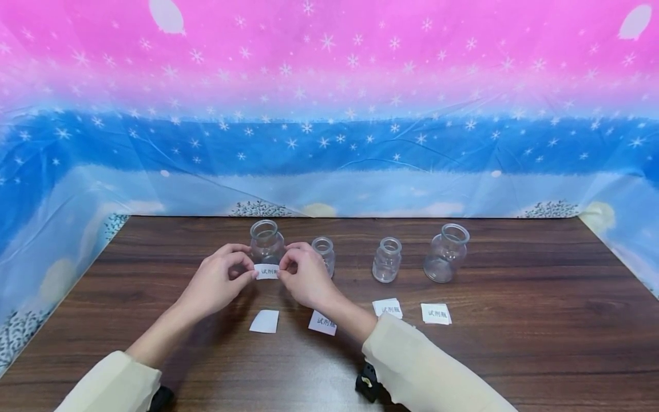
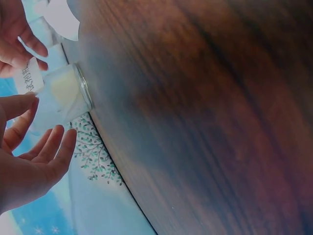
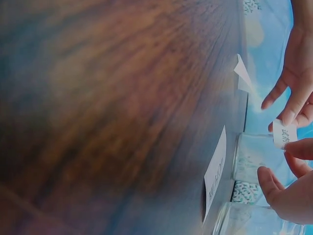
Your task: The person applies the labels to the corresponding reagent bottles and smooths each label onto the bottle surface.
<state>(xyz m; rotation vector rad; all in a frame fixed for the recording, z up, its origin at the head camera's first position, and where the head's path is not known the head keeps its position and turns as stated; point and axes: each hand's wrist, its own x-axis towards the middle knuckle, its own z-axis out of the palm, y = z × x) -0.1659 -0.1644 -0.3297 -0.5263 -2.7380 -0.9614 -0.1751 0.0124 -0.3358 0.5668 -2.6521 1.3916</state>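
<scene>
Brown wood-grain table [image 1: 535, 320], four glass jars [image 1: 386, 264], paper labels [image 1: 435, 313]

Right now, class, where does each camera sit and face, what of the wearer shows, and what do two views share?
Head: on the head, facing forward and down at the table; left hand, right hand, forearms and sleeves show.
Left wrist: on that wrist, facing the left hand's work; both hands show.
Right wrist: on that wrist, facing the right hand's work; both hands show.
Wrist views share the pinched label and a jar.
</scene>
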